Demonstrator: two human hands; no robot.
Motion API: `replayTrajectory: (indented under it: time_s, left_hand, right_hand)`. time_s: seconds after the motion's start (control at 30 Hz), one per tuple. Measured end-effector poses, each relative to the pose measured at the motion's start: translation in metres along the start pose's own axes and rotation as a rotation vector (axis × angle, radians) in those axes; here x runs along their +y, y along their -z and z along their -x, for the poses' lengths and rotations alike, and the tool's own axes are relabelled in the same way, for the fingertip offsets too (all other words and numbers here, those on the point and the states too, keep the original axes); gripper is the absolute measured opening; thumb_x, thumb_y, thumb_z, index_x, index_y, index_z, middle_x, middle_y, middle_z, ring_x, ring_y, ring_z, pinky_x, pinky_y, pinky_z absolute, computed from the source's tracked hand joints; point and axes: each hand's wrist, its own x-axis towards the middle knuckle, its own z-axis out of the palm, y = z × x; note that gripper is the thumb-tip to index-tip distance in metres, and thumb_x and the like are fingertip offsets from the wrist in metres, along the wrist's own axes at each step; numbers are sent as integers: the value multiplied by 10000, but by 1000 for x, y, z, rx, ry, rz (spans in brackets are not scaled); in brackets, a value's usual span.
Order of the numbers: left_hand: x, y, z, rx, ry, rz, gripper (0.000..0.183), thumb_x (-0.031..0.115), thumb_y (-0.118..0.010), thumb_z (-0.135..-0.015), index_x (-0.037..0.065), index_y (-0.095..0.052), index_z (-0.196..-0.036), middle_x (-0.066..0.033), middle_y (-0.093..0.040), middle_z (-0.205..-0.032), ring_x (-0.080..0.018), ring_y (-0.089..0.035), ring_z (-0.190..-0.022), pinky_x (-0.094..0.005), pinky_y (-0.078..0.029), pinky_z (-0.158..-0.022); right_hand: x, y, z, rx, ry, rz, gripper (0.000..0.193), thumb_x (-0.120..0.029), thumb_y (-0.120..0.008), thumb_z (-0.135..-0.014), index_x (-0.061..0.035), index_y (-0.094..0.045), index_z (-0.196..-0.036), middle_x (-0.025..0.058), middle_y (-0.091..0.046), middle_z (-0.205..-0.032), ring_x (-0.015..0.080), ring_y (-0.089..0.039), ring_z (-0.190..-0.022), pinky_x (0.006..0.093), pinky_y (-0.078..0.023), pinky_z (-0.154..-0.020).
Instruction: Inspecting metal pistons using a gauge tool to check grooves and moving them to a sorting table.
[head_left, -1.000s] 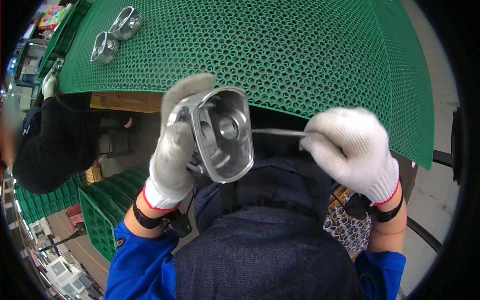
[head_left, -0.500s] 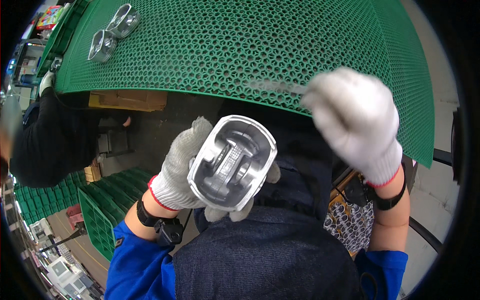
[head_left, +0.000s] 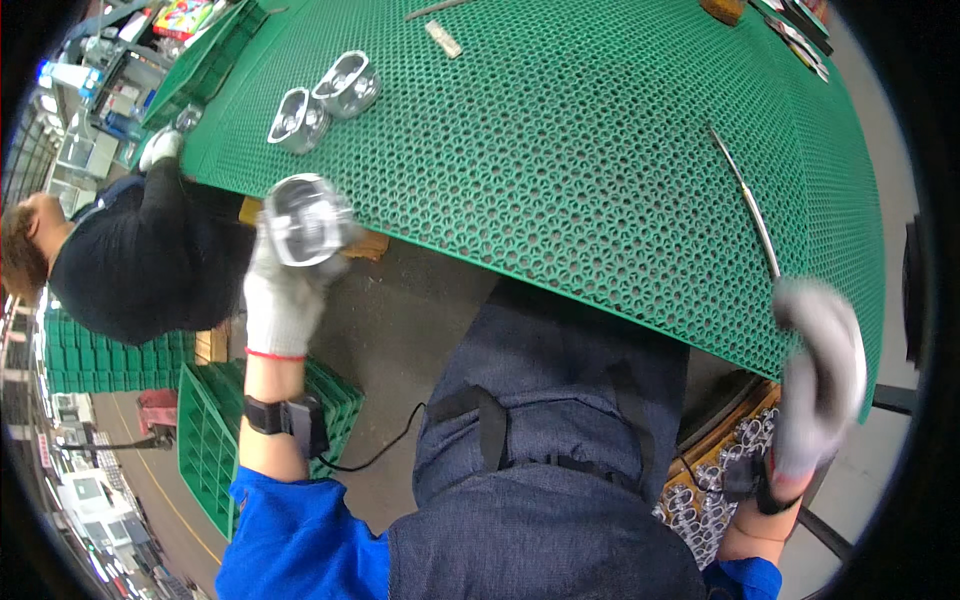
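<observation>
Here, your white-gloved left hand curls its fingers round a shiny, cup-shaped metal piston near the green, holey plastic mat, likely so it won't slip. Your white-gloved right hand is blurry beside a thin silver metal rod; I can't tell if it's gripping.

The perforated green mat bears two silver pistons, a slim tool and a pale block.

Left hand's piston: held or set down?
Held: the left hand grips the piston by the near edge of the mat.
</observation>
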Motion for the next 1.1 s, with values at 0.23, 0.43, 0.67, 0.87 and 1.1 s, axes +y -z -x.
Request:
replayTrajectory:
  time_s: [0.23,0.43,0.67,0.87,1.1]
  left_hand:
    - [46,78,-105,372,-461,-570,338,205,-466,-991,3,-554,-1247,-92,-642,-1094,-171,-647,-905,-279,-549,-709]
    - [22,48,-120,367,-774,-946,400,192,-519,-955,-64,-535,-1261,-164,-602,-1206,-246,-566,-1090,-362,-416,-986]
    - [-16,-47,-49,-219,-803,-554,432,113,-419,-984,-84,-418,-1369,-191,-482,-1378,-274,-508,-1233,-385,-393,-1054]
    - [-72,-147,11,-845,-897,-769,421,17,-417,-899,-33,-506,-1307,-214,-454,-1404,-308,-464,-1282,-431,-393,-1062]
    - [-98,-206,19,-1011,-1056,-1075,347,24,-459,-951,-25,-527,-1288,-174,-485,-1397,-283,-460,-1294,-387,-320,-1111]
  right_hand:
    - [8,19,127,430,-423,-339,298,-206,-539,-933,-3,-643,-1126,114,-650,-1069,207,-620,-925,352,-492,-865]
    - [-19,26,152,604,-544,-588,315,-223,-518,-946,-8,-642,-1140,102,-655,-1042,198,-621,-913,352,-490,-868]
    - [22,37,187,211,-956,280,306,-171,-539,-945,-28,-621,-1202,130,-666,-1149,255,-613,-1096,367,-452,-974]
    - [-16,-6,448,-149,-1713,407,371,-358,-572,-900,-118,-642,-1174,189,-659,-1114,366,-611,-1058,401,-470,-946]
    - [-62,-98,547,-327,-2008,238,461,-376,-609,-858,-206,-578,-1286,228,-549,-1286,390,-613,-1063,434,-485,-934]
